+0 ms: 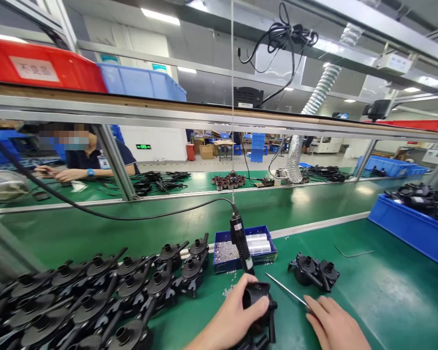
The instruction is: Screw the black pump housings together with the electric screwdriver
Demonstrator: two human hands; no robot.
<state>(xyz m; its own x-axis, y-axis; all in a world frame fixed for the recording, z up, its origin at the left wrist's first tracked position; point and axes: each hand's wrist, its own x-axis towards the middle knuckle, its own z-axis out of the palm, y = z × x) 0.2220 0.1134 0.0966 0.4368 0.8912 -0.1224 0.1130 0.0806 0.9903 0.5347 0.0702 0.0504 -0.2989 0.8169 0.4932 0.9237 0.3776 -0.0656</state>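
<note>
My left hand (237, 308) is wrapped around a black plastic housing (257, 294) with a round opening, thumb across its front. Beneath it lie more black parts, partly hidden by the hand. My right hand (334, 323) has its fingers closed on a thin metal rod (286, 288), whose tip points up and left toward the housing; its other end is hidden in the hand. A black electric screwdriver (241, 243) hangs just beyond the left hand. To the right, two black round assemblies (308, 266) rest on the green bench (394, 291).
Many similar black assemblies (87, 304) stand in rows at left. A blue tray (226, 266) holds small metal pieces and white cylinders. A bent wire (354, 254) lies near a full blue bin (409, 228). A co-worker (95, 155) sits across the bench.
</note>
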